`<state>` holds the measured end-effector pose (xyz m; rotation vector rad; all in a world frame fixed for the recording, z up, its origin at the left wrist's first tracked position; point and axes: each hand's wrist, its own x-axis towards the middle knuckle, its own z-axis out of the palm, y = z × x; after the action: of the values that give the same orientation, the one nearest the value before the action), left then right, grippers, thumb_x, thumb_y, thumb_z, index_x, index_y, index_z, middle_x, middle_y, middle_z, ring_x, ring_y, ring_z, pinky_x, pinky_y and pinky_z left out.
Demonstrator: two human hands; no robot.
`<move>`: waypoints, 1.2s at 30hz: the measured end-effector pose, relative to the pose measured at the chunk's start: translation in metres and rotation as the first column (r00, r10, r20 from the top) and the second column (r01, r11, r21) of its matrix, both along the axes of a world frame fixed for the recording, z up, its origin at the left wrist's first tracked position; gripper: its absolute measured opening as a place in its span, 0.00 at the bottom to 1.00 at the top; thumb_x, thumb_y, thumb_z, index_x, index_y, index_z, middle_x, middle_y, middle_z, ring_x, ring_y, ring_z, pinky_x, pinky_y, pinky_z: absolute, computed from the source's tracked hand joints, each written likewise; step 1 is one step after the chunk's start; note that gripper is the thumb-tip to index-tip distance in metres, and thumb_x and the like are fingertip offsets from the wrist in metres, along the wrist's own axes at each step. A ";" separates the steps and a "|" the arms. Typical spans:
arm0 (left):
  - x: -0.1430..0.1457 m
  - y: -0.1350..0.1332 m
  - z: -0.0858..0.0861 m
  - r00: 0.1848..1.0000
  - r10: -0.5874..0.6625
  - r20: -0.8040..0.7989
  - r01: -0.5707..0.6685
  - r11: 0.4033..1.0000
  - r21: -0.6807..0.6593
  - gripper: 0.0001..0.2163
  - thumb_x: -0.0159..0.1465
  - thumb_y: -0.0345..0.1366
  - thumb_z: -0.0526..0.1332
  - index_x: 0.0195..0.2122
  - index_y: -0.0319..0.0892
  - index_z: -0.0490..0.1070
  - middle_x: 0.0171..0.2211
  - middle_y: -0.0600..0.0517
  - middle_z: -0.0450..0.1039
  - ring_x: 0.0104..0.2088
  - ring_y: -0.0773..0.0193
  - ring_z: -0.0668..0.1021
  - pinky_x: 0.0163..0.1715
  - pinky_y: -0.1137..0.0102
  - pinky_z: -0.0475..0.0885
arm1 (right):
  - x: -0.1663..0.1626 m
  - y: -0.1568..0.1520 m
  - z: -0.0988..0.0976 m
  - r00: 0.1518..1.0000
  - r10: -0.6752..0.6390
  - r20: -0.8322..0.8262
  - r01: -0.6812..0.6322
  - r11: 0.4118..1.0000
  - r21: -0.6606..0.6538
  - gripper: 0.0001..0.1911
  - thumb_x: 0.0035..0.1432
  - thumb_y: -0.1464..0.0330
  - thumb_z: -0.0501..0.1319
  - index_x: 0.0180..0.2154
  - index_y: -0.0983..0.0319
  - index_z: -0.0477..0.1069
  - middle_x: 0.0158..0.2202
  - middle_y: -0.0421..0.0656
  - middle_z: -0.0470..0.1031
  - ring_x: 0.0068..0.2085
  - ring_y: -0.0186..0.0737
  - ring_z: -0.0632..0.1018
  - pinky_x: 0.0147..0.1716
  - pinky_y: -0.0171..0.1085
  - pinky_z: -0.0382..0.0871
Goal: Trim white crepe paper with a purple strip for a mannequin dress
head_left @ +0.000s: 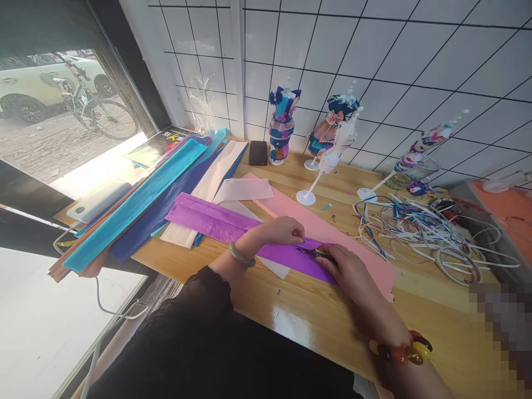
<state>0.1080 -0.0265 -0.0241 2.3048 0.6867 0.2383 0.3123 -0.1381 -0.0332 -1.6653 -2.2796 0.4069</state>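
A long strip of purple crepe paper [211, 217] lies slantwise across the middle of the table, with fold lines along its left part. My left hand [286, 229] is closed at the strip's upper edge, its curled fingers pinching the paper. In my right hand [347, 269] is a pair of dark-handled scissors [311, 252], whose blades point left over the purple strip, close to my left fingers. Beneath the strip lie a sheet of pink paper [286, 206] and pale paper pieces [245, 189]. The fingertips of both hands are partly hidden.
Blue, brown and cream crepe strips [141, 202] are piled at the left. A phone [258, 153] and several small mannequins on stands [281, 124] line the tiled wall. Tangled paper scraps [409, 224] lie at the right, beside a grey bin [494, 221].
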 end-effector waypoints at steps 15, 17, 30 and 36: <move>0.000 0.002 -0.002 1.000 -0.013 -0.004 0.013 1.000 -0.009 0.06 0.57 0.35 0.57 0.30 0.40 0.72 0.30 0.54 0.73 0.31 0.68 0.72 0.29 0.75 0.62 | 0.000 -0.001 -0.001 1.000 -0.001 0.030 0.001 1.000 0.018 0.15 0.61 0.59 0.50 0.42 0.60 0.69 0.41 0.47 0.75 0.42 0.46 0.74 0.41 0.44 0.66; 0.000 0.001 -0.001 1.000 -0.013 -0.012 0.013 1.000 -0.008 0.06 0.57 0.35 0.57 0.30 0.40 0.72 0.30 0.54 0.73 0.31 0.68 0.72 0.29 0.75 0.62 | 0.001 0.000 -0.001 0.999 0.007 0.043 -0.008 0.999 0.032 0.15 0.61 0.59 0.51 0.42 0.60 0.70 0.41 0.47 0.75 0.42 0.46 0.74 0.41 0.44 0.66; 0.000 0.001 0.001 1.000 -0.020 -0.021 0.020 1.000 -0.002 0.06 0.57 0.34 0.56 0.30 0.40 0.72 0.29 0.55 0.73 0.30 0.69 0.71 0.28 0.75 0.61 | -0.005 0.000 -0.001 0.998 0.013 0.068 -0.016 0.999 0.044 0.16 0.61 0.60 0.51 0.44 0.60 0.69 0.42 0.46 0.75 0.42 0.45 0.74 0.41 0.43 0.67; 0.000 0.000 0.002 1.000 -0.024 -0.003 0.024 1.000 0.007 0.06 0.56 0.33 0.56 0.28 0.40 0.71 0.27 0.55 0.71 0.28 0.70 0.70 0.28 0.76 0.60 | -0.013 0.003 0.004 0.998 0.012 0.058 -0.014 0.999 0.034 0.15 0.61 0.60 0.51 0.42 0.62 0.69 0.41 0.47 0.74 0.42 0.45 0.74 0.42 0.43 0.66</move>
<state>0.1082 -0.0263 -0.0224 2.3189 0.6599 0.2259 0.2992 -0.1353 -0.0293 -1.6668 -2.3264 0.3246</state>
